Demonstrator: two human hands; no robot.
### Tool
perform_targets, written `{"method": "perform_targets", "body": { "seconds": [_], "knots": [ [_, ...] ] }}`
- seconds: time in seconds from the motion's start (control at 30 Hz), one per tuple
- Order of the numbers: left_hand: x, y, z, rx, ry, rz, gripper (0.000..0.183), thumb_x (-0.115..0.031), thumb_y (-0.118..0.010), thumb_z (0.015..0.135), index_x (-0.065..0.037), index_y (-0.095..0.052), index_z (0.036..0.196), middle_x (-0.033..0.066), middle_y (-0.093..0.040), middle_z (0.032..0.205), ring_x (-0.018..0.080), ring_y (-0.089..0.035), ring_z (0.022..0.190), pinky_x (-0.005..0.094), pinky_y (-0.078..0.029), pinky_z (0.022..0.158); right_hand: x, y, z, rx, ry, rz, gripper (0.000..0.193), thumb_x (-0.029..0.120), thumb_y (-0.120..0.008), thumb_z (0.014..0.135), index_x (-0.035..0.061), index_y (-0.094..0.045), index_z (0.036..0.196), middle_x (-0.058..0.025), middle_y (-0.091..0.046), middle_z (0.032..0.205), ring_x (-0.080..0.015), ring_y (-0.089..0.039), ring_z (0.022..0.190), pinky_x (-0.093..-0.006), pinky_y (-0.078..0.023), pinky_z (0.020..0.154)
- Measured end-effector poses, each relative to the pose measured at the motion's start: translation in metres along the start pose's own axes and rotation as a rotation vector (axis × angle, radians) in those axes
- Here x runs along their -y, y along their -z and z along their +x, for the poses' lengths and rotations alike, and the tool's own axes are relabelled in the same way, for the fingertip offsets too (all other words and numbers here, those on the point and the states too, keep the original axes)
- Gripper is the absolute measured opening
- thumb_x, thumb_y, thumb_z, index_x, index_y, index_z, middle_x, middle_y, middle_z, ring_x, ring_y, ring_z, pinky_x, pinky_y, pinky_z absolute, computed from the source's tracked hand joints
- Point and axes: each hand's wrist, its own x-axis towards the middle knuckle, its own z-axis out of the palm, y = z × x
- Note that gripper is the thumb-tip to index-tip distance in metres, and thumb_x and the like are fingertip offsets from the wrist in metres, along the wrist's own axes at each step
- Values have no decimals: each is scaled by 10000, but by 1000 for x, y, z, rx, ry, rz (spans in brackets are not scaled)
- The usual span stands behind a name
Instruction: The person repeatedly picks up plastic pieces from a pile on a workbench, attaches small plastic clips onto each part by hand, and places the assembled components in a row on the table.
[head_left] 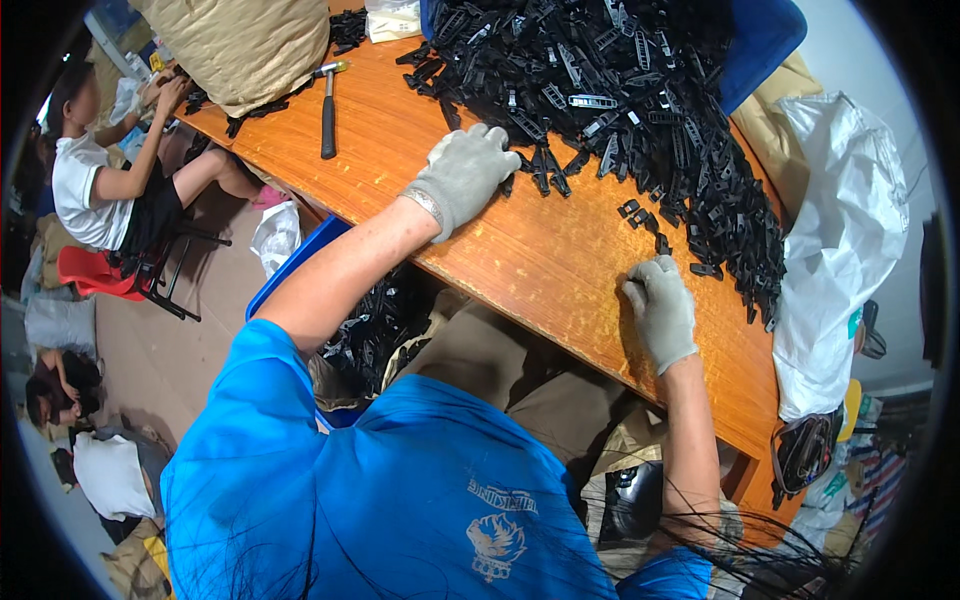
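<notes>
A large heap of black plastic clips (590, 90), some with ladder-like slots, spreads over the wooden table (540, 265). My left hand (462, 178), in a grey glove, rests at the heap's near left edge with its fingers curled down. A dark piece pokes out beside it, and its fingertips are hidden. To the right, my right hand (662, 312), gloved the same way, is closed in a pinch near the table's front edge. One small black plastic clip (661, 244) shows at its fingertips. A few loose clips (637, 213) lie just beyond that hand.
A hammer (329, 115) lies left of the heap, near a bulky tan sack (240, 45). A blue bin (765, 45) tips at the back. White sacking (835, 250) hangs at the right edge. Below the table sits another blue bin (300, 262). Someone sits at left (95, 190).
</notes>
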Motion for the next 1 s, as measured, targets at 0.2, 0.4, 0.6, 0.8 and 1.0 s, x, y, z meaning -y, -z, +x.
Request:
{"method": "perform_targets", "body": {
  "seconds": [0.2,0.4,0.6,0.8,1.0],
  "knots": [
    [-3,-14,16,-13,-115,-100,225,-166,-817,915,-129,-733,1121,86,-711,1156,319,-681,1150,474,-560,971,11,-13,-3,71,3,114,182,78,-801,904,115,-735,1069,-141,-679,1086,-392,-705,976,-491,-578,835],
    [-16,-16,12,-97,-60,-341,245,-179,-828,918,-142,-711,1129,87,-712,1156,345,-673,1138,481,-554,958,20,-6,-2,89,47,46,246,149,-791,944,135,-736,1183,-157,-713,1046,-388,-720,987,-495,-582,851],
    [-39,-18,-12,-254,-255,-573,311,-63,-837,848,-133,-724,1128,106,-689,1212,369,-654,1167,470,-558,979,20,-12,-7,12,19,1,303,219,-757,994,136,-691,1277,-161,-756,1080,-377,-744,987,-500,-585,838],
    [-61,-30,-47,-231,-259,-384,263,-77,-804,860,-155,-737,1102,91,-682,1141,347,-652,1111,475,-567,911,23,-13,-4,37,-10,33,240,213,-751,988,140,-693,1209,-138,-762,1061,-364,-746,994,-485,-584,829],
    [-53,-29,-61,-24,-148,-464,207,-113,-752,943,-165,-738,1143,88,-672,1121,344,-655,1106,465,-565,896,22,-12,-3,25,13,43,241,210,-763,978,126,-697,1194,-145,-766,1077,-361,-751,997,-477,-588,832]
  ]
}}
